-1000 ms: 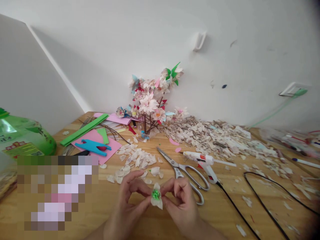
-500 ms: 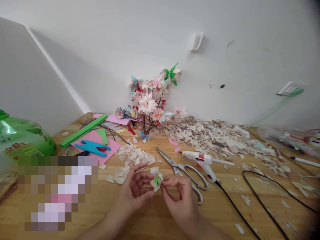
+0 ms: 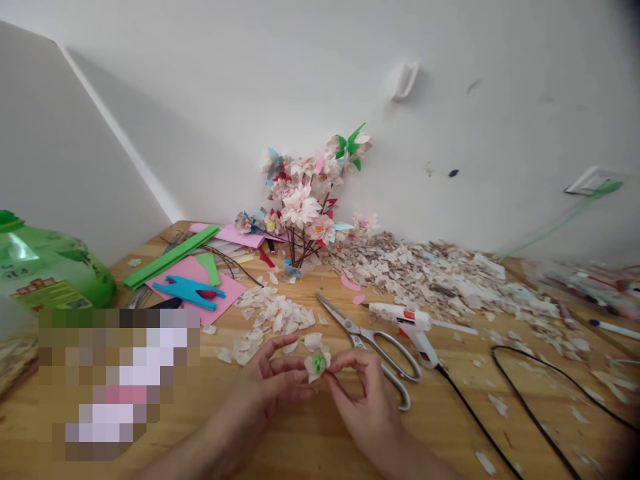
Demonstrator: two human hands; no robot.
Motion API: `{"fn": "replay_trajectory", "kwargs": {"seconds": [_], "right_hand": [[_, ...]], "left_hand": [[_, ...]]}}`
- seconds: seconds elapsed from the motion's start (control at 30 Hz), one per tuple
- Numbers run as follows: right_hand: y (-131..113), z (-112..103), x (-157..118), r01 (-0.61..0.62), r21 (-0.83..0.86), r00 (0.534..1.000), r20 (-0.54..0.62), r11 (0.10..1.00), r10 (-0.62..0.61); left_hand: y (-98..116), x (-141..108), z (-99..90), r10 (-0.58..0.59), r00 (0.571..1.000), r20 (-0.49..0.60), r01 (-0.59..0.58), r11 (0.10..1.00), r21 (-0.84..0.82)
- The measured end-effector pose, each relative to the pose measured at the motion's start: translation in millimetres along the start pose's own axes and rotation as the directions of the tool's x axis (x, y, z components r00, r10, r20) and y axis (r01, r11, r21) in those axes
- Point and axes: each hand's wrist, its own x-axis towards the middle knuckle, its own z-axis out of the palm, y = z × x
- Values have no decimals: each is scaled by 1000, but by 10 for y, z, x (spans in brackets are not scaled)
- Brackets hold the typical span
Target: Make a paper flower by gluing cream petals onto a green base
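Note:
A small handmade flower (image 3: pixel 317 363) with pale petals and a green centre faces me just above the table. My right hand (image 3: pixel 357 390) pinches its right edge between thumb and fingertips. On the other side, my left hand (image 3: pixel 280 377) has its fingers loosely stretched out and apart, with the fingertips close to the petals. Whether they touch the back of the flower is hidden. Loose pale petals (image 3: pixel 280 313) are scattered beyond the left hand. Metal scissors (image 3: pixel 357 327) lie beyond the right hand, and a white glue gun (image 3: pixel 407 320) rests to their right.
A bunch of handmade flowers (image 3: pixel 303 207) stands at the back against the wall. A heap of dry pale flakes (image 3: pixel 425 273) spreads to its right. Pink paper (image 3: pixel 233 293), a blue plastic piece (image 3: pixel 187 291) and a green bottle (image 3: pixel 60 267) are leftward. A black cord (image 3: pixel 475 417) crosses the right.
The whole view has shifted slightly. My left fingers have straightened beside the flower, and its petals are turned a little. My right hand keeps its pinch.

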Motion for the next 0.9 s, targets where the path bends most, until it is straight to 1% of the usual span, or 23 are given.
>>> {"fn": "replay_trajectory", "kwargs": {"seconds": [0.07,0.13,0.2,0.27,0.33,0.37,0.4,0.47,0.57,0.67,0.77,0.9], "right_hand": [[-38,9,13,-79,79,997,14,994,78],[-80,23,45,-221,219,975,55,950,214],[-113,33,93,-382,371,924,137,847,357],[-125,37,139,-502,476,863,225,722,452],[-114,38,171,-571,518,817,284,636,502],[-103,39,178,-589,524,803,294,615,518],[-90,42,180,-597,522,796,291,610,530],[-69,50,173,-585,501,803,249,637,542],[-55,61,153,-542,413,833,153,732,532],[-48,63,141,-512,314,855,97,799,510],[-37,64,139,-498,258,866,98,828,490],[-27,73,150,-502,221,865,107,836,491]], "left_hand": [[8,0,-5,-35,999,3,35,999,-7],[30,1,-13,-64,998,20,65,997,-35],[57,11,-24,-69,998,6,69,996,-54],[69,35,-42,-40,997,-73,38,999,-27],[47,68,-67,15,989,-144,-9,999,42],[22,85,-79,42,988,-152,-30,996,79],[-9,98,-90,66,988,-139,-50,992,112],[-80,113,-100,98,991,-85,-82,981,176],[-165,103,-86,151,988,-36,-136,951,278],[-200,80,-66,181,982,-44,-156,927,342],[-216,73,-63,181,982,-57,-154,936,316],[-249,86,-69,212,975,-74,-187,949,253]]}}
